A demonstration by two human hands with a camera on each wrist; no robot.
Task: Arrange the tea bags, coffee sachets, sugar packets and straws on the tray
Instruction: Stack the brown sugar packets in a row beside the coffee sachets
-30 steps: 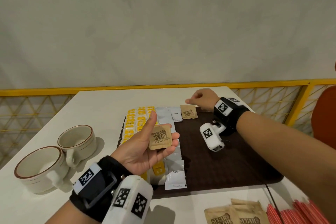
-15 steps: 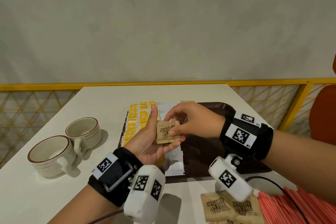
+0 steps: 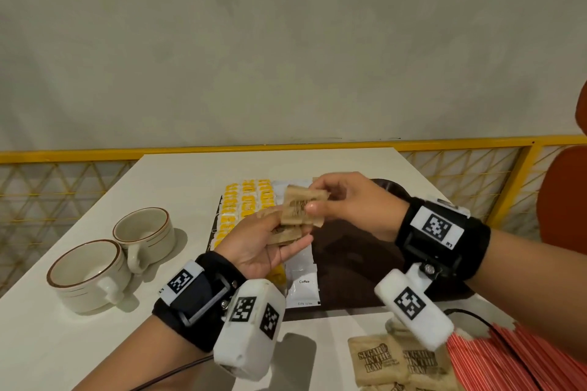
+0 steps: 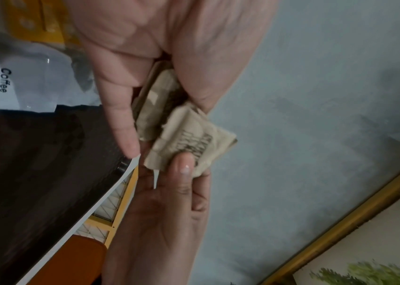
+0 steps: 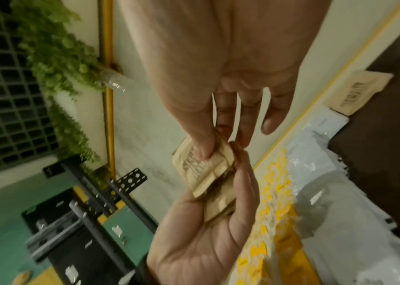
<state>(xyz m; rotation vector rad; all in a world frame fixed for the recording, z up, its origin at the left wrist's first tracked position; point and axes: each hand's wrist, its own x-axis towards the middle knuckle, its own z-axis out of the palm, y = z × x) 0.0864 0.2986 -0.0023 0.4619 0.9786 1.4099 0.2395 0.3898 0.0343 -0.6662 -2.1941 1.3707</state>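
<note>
One sugar packet (image 3: 300,209) now lifted by right hand (image 3: 352,205) from left hand (image 3: 260,241).

1. Left hand (image 3: 257,244): bare; black wrist strap w/ white square-code tag.
2. White cam pod below it, two code markings, dark cable.
3. Right hand (image 3: 352,206): bare; same strap, tag, screw-mounted pod.

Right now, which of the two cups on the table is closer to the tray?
The farther, smaller-looking cup, the one nearer the wall. It sits beside the tray with its handle toward the camera; the other cup stands further left, toward the table's near edge.
</note>
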